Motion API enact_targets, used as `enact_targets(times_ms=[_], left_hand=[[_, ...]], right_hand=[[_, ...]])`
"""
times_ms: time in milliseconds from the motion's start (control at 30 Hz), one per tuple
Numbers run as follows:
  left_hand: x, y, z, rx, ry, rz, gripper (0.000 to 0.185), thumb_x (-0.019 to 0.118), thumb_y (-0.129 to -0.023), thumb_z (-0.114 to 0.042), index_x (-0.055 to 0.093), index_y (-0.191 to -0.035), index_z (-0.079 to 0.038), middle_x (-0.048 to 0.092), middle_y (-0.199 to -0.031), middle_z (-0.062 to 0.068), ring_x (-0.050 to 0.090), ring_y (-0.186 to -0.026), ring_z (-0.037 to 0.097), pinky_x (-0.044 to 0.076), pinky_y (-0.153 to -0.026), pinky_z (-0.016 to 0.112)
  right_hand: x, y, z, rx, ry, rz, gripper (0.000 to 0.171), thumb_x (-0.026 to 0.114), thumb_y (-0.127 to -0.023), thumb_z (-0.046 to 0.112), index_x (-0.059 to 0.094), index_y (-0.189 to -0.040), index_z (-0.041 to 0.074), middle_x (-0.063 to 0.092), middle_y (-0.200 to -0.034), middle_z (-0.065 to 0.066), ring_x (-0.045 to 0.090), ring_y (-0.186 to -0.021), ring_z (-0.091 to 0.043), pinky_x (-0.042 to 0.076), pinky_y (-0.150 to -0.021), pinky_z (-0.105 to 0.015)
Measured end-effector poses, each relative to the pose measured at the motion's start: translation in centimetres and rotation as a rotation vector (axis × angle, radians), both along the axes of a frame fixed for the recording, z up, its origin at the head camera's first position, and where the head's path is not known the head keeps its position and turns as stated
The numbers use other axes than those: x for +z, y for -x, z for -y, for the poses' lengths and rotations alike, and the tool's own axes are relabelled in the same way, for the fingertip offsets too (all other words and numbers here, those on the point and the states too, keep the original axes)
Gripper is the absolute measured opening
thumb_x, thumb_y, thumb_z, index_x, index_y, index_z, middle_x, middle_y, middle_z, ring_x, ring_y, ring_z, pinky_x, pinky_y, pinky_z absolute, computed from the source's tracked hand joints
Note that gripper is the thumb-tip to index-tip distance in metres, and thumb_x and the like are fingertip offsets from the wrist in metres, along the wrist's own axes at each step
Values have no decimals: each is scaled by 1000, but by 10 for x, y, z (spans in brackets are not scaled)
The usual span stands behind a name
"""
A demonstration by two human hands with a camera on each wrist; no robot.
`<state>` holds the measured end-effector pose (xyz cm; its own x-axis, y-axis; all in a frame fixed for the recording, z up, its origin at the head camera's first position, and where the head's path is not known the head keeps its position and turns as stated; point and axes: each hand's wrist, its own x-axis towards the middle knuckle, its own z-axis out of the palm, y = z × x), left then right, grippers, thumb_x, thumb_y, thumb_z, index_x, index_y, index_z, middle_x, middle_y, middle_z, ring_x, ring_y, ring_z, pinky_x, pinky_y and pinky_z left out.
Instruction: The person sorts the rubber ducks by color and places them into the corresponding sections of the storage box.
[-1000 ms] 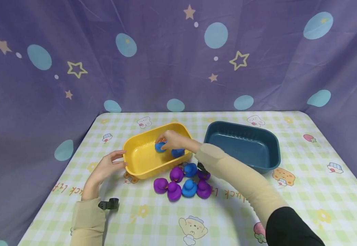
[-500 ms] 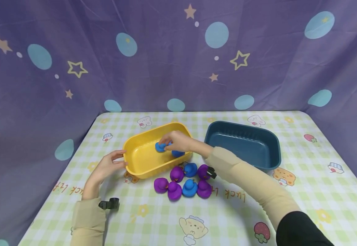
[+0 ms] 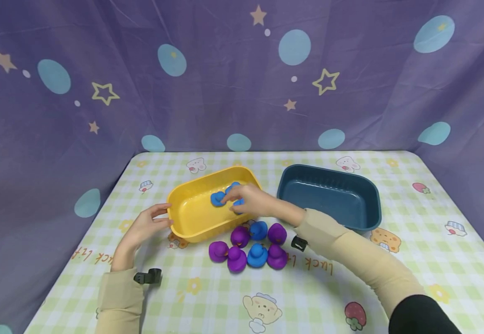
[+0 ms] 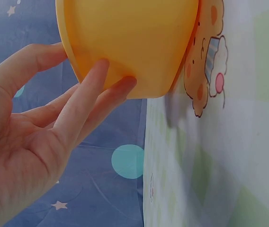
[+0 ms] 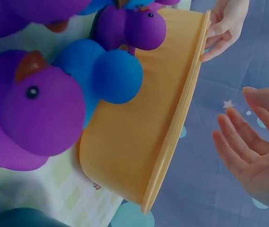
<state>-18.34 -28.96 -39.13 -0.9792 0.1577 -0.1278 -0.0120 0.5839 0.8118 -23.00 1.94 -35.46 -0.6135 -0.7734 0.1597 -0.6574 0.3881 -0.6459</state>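
A yellow tub (image 3: 196, 234) stands left of centre on the table. Three blue rubber ducks lie in it: one blue duck (image 3: 217, 199) in plain sight, two partly covered by my right hand (image 3: 252, 200). That hand hovers over the tub's right part, its fingers relaxed; in the right wrist view nothing lies between fingers and thumb. My left hand (image 4: 35, 132) touches the tub's left end, with fairly straight fingers against the outer wall and rim. In front of the tub, purple rubber ducks (image 3: 236, 260) cluster with two more blue ducks (image 3: 257, 255).
A dark teal tub (image 3: 329, 197) stands to the right of the yellow one, with a gap between. The checked tablecloth (image 3: 208, 306) covers the table, and a purple patterned curtain (image 3: 233, 111) hangs behind it.
My right hand has let go of a blue duck inside the yellow tub and drawn back to the right, its fingers opening. My left hand has stayed at the tub's end.
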Motion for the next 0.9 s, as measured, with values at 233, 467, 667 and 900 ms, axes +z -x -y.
enact_targets(times_ms=[233, 467, 667, 900], left_hand=[[0, -1, 0, 0, -8, -7, 56, 59, -87, -10, 35, -134, 10, 39, -132, 33, 53, -110, 42, 45, -91, 40], [1, -1, 0, -7, -6, -17, 55, 57, -88, -10, 35, -134, 9, 41, -131, 33, 53, -109, 43, 45, -91, 43], [0, 0, 1, 0, 4, -22, 54, 57, -88, -10, 36, -133, 10, 43, -129, 33, 54, -108, 42, 46, -88, 39], [-2, 1, 1, 8, 8, -27, 53, 58, -87, -10, 37, -132, 9, 44, -128, 33, 54, -108, 42, 46, -89, 40]], right_hand=[[-2, -12, -10, 1, 3, -84, 22, 60, -85, 7, 67, -106, 5, 66, -107, -5, 57, -106, -19, 46, -89, -26], [-9, -23, -22, 28, 49, -75, 21, 63, -83, 5, 67, -104, 2, 65, -105, -8, 58, -103, -19, 48, -86, -25], [-17, -26, -31, 42, 83, -81, 21, 65, -81, 4, 67, -102, -1, 65, -102, -10, 60, -98, -23, 52, -80, -31], [-23, -30, -40, 39, 37, -75, 20, 64, -83, 6, 68, -102, 3, 66, -101, -8, 60, -96, -17, 50, -82, -33]])
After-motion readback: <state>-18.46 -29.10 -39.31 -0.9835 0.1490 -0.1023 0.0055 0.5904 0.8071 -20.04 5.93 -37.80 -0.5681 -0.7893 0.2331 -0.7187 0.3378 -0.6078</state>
